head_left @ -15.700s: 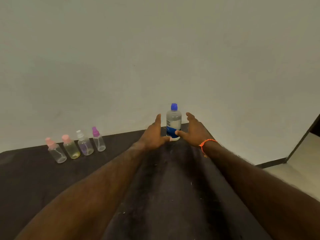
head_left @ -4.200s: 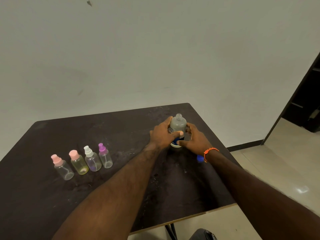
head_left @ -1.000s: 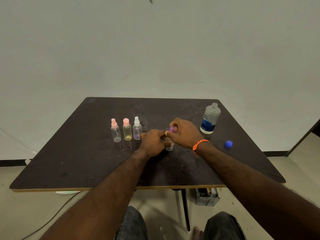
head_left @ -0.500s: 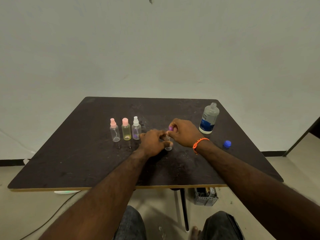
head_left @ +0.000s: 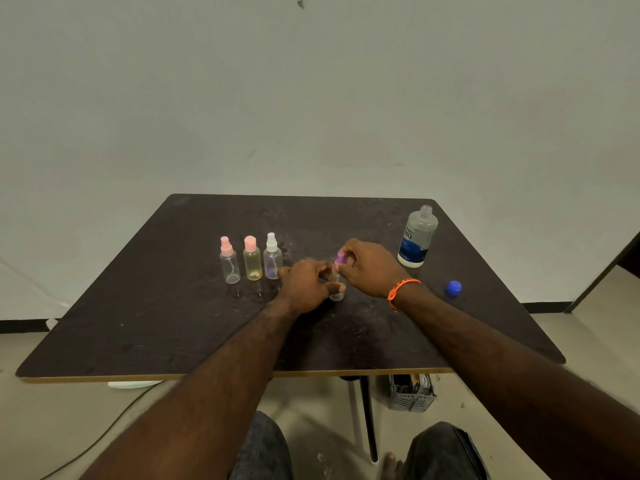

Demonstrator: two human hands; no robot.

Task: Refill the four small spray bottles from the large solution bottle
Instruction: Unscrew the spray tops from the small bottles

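Near table [head_left: 145, 327] centre | step: left hand [head_left: 304, 285] grips purple-capped spray bottle [head_left: 336, 292], right hand [head_left: 370, 268] pinches its purple cap [head_left: 340, 258] | next, likely: unscrew cap, fetch large solution bottle [head_left: 417, 237]

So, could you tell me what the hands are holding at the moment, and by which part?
Both hold the purple-capped spray bottle: the left hand grips its clear body, and the right hand pinches its purple cap.
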